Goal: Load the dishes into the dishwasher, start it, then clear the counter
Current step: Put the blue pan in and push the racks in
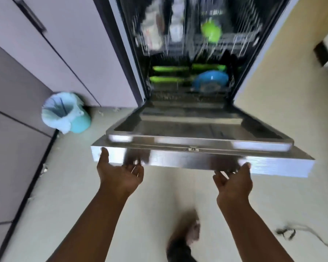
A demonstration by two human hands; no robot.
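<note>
The dishwasher door (187, 159) hangs lowered, its steel front edge toward me. My left hand (119, 176) grips that edge near its left corner, thumb on the face and fingers underneath. My right hand (235, 182) holds the same edge toward the right, fingers curled below it. Inside, the lower rack carries a blue bowl (210, 80) and green plates (169, 69). In the upper rack are a green cup (211, 32) and blurred white dishes (153, 31).
A teal bin (66, 112) with a pale liner stands on the floor left of the door, against the grey cabinets (27, 72). My foot (186, 235) shows below the door. A dark cable (286, 233) lies on the floor at the right.
</note>
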